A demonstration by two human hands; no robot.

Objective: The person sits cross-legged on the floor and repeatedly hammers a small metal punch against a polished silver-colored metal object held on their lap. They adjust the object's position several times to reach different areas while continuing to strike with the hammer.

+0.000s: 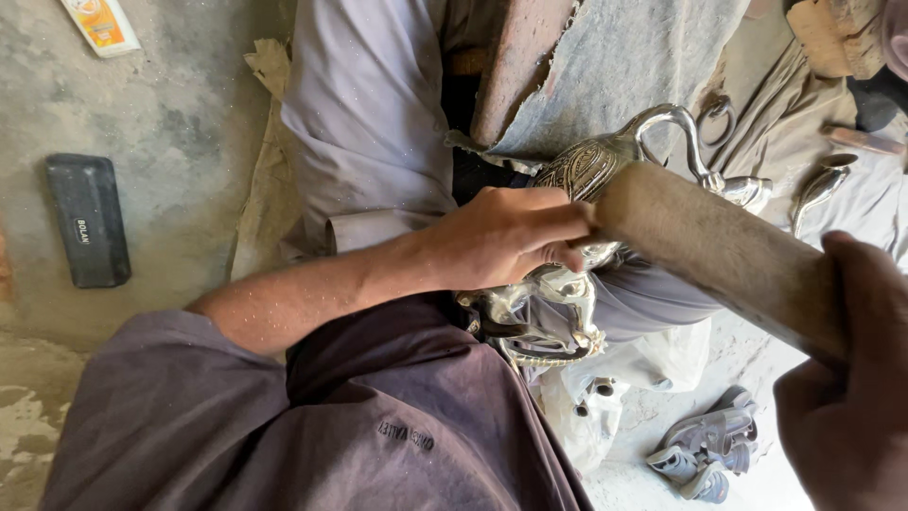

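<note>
Up close, two hands work a long brown wooden mallet [719, 251] against an ornate silver metal vessel [567, 237].
Largest, the mallet slants across the lap, right hand [846, 378] clamped round its handle; the vessel rests on the knees, left hand [506, 237] closed over its engraved body.
</note>
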